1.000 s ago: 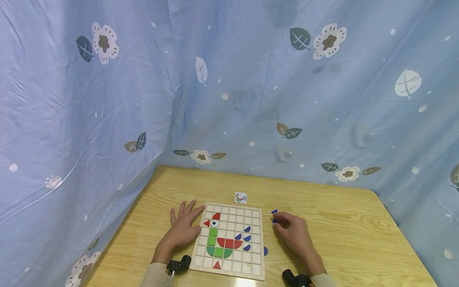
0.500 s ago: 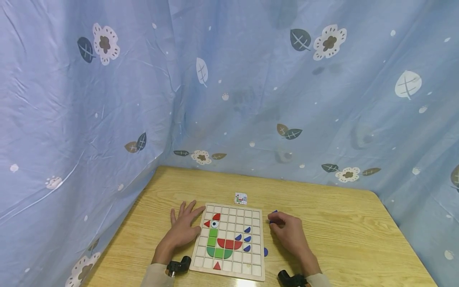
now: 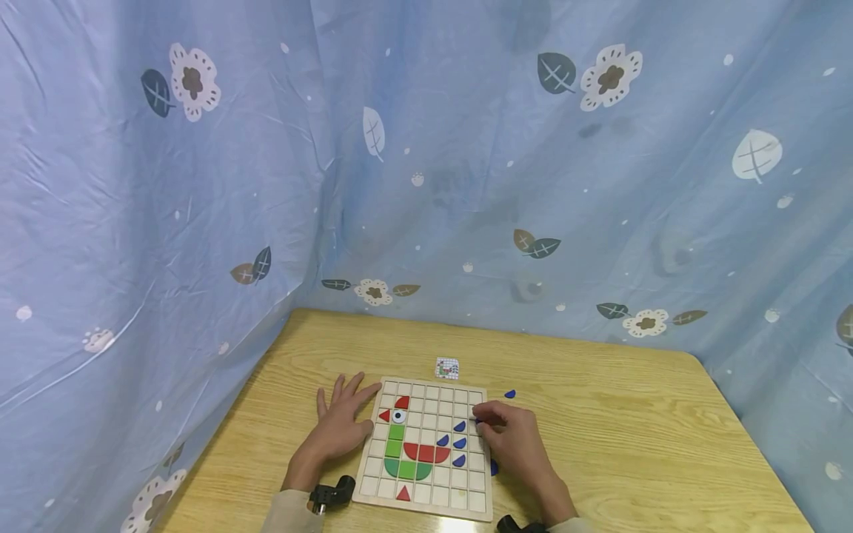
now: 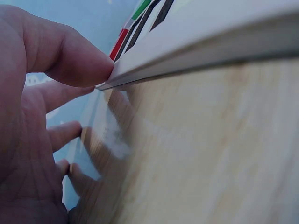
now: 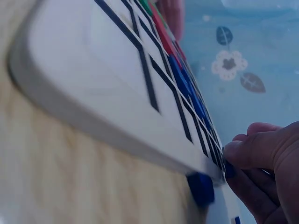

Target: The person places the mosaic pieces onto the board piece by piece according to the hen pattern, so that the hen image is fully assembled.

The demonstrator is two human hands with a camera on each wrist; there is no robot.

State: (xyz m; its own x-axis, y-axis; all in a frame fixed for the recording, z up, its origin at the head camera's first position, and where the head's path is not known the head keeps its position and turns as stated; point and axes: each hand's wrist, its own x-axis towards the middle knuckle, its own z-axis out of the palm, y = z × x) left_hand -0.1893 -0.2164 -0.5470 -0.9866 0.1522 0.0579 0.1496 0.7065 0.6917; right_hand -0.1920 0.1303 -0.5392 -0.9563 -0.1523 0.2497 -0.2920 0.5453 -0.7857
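A square wooden grid board [image 3: 426,509] lies on the table, bearing a bird shape made of red, green and blue pieces. My left hand [image 3: 343,428] has its fingers spread, with thumb and index fingertip at the board's left edge. Over the board's right edge, my right hand [image 3: 518,438] pinches a blue half-circle piece [image 5: 229,170] between thumb and fingers, mostly covered by the fingertips. Several blue half-circles [image 3: 460,443] sit in the grid left of this hand. A red triangle [image 3: 403,494] lies in the bottom row.
One loose blue half-circle [image 3: 510,394] lies on the table [image 3: 640,429] beyond the right hand. Another blue piece [image 3: 494,467] is beside the board's right edge. A small picture card [image 3: 447,368] lies behind the board. A blue flowered curtain [image 3: 426,185] surrounds the table.
My right hand has moved left from the table to the board's right edge, bringing a blue half-circle piece with it. The left hand stays in place.
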